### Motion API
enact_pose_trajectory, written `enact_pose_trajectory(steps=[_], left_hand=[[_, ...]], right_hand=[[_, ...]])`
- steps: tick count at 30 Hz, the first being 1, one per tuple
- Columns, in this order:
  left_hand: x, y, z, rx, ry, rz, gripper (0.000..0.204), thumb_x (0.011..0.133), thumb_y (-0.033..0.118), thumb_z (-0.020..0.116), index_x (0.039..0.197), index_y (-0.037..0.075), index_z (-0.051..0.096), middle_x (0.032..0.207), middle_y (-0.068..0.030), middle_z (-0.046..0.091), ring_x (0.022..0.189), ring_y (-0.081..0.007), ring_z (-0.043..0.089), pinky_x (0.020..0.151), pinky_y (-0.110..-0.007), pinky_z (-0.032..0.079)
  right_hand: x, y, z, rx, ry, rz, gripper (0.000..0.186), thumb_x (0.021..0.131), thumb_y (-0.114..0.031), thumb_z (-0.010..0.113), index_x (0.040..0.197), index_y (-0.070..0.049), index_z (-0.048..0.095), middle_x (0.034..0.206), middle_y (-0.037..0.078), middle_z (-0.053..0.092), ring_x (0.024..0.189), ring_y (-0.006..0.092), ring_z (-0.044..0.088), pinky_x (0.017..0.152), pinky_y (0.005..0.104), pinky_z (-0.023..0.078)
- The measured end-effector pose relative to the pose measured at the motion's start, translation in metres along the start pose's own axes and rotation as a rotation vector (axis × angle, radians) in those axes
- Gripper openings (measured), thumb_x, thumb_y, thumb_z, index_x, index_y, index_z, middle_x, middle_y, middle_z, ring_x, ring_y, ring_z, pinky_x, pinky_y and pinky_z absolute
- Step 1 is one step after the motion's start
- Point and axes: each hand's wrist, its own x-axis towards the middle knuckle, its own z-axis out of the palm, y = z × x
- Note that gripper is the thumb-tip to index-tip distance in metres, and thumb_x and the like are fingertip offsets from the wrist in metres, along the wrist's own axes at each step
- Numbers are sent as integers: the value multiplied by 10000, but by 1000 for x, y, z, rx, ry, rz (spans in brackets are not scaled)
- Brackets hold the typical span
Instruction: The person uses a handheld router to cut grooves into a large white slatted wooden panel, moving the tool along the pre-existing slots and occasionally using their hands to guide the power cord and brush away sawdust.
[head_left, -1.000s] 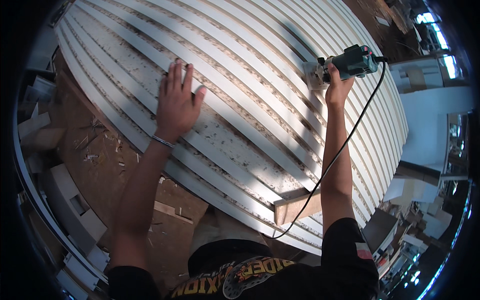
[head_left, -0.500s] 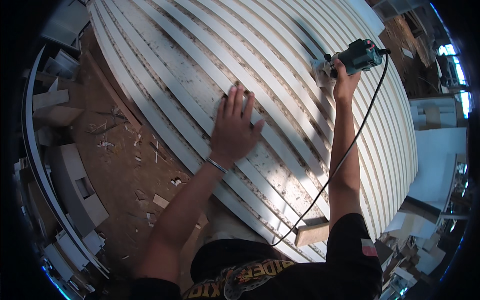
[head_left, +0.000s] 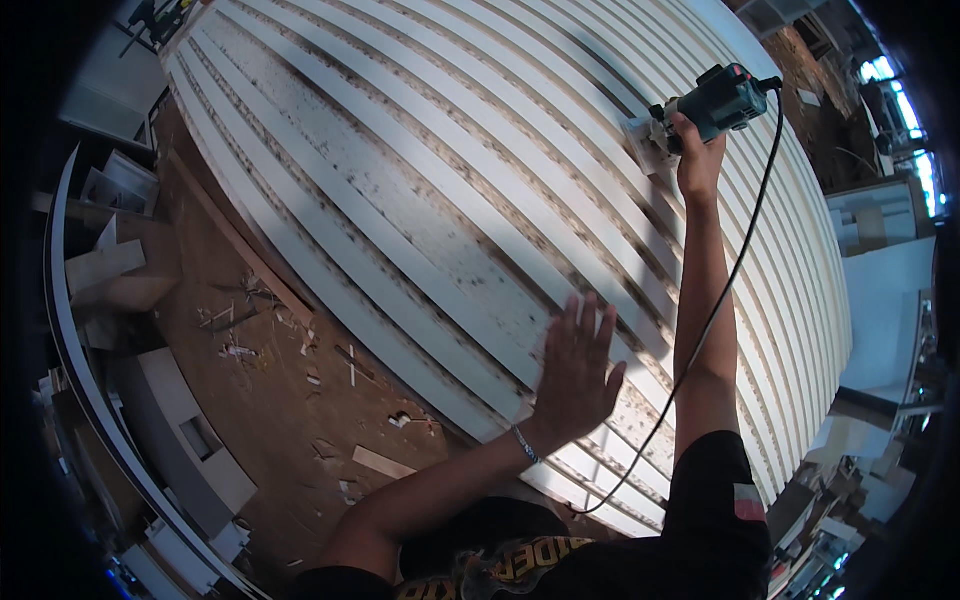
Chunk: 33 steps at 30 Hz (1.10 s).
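My right hand [head_left: 702, 158] grips a dark green trim router [head_left: 728, 102], stretched out toward the far right. The router's clear base [head_left: 650, 148] is over a big white panel [head_left: 385, 215] cut with long parallel grooves. From the tool's end a black cord [head_left: 735, 270] hangs past my right forearm toward my body. My left hand [head_left: 582, 375] is over the near part of the panel, fingers stretched and a little blurred, holding nothing. Whether its palm touches the surface I cannot tell. Brown dust and crumbs lie in the grooves and on the wide strip between them.
Wood scraps and offcuts [head_left: 382, 463] litter the brown floor [head_left: 300, 400] at left. A long wooden strip [head_left: 240, 235] runs along the panel's left side. Pale boards with a cutout [head_left: 185, 430] lie farther left. White cabinet-like pieces [head_left: 885, 300] stand at right.
My left hand has swept to the right and nearer to my body across the panel. The router has shifted slightly farther out, still in my right hand. The view has turned a little.
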Motion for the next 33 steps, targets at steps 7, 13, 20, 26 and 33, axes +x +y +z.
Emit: enact_pose_trajectory(steps=[7, 13, 20, 26, 33], left_hand=[[88, -171, -182, 159, 143, 120, 713, 1061, 297, 553, 1621, -35, 262, 1681, -261, 274, 1590, -415, 192, 1267, -580, 129], [196, -367, -352, 783, 247, -64, 679, 1080, 396, 494, 1636, 62, 293, 1671, -265, 292, 1570, -409, 250, 1280, -557, 155], [210, -373, -365, 698, 175, -134, 641, 1049, 433, 518, 1576, 83, 418, 1621, -207, 414, 1532, -355, 340, 1279, -531, 170], [214, -362, -373, 661, 160, -137, 612, 1013, 347, 596, 1536, 58, 463, 1601, -222, 423, 1490, -377, 385, 1262, -567, 185], [215, -361, -379, 582, 81, -164, 665, 987, 389, 584, 1516, 7, 458, 1614, -241, 385, 1500, -389, 356, 1255, -607, 157]], right_hand=[[36, -5, 75, -53, 64, 2, 379, 851, -261, 777, 1129, -21, 684, 1020, 55, 701, 937, 164, 651, 871, 334, 508], [71, -9, 142, 14, -39, -13, 354, 845, -227, 790, 1115, -19, 698, 993, 52, 708, 901, 156, 657, 856, 335, 520], [113, -8, 212, 24, -58, -9, 412, 842, -208, 816, 1172, -20, 656, 1026, 56, 707, 922, 153, 662, 862, 333, 527], [145, -9, 279, 4, -57, -11, 371, 857, -195, 780, 1163, -3, 695, 1015, 51, 712, 934, 149, 661, 884, 334, 522], [181, -7, 349, 10, -40, -3, 383, 837, -213, 817, 1149, -20, 705, 1003, 49, 710, 905, 147, 659, 856, 335, 528]])
